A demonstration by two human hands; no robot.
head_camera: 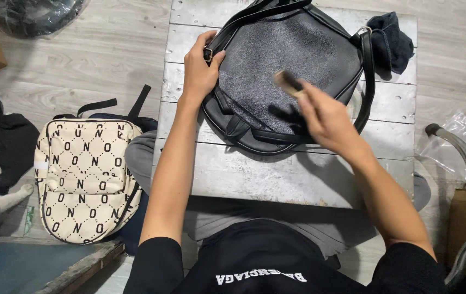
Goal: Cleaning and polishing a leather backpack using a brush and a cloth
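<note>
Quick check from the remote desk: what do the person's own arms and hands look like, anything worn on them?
Both forearms are bare. Short black sleeves end above the elbows. The left hand and right hand wear no gloves; no rings, watch or bracelets show. The right hand is slightly motion-blurred.

Both hands, left (pixel 200 68) and right (pixel 325 117), work a black bag (pixel 293 49).

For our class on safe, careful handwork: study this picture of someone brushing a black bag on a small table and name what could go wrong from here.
1. The black bag overhangs the table at its far edge; only the left hand steadies it, so hard strokes might shift it.
2. The brush in the right hand is motion-blurred; fast strokes could scuff the surface.
3. The dark cloth sits at the corner and may fall.
</note>
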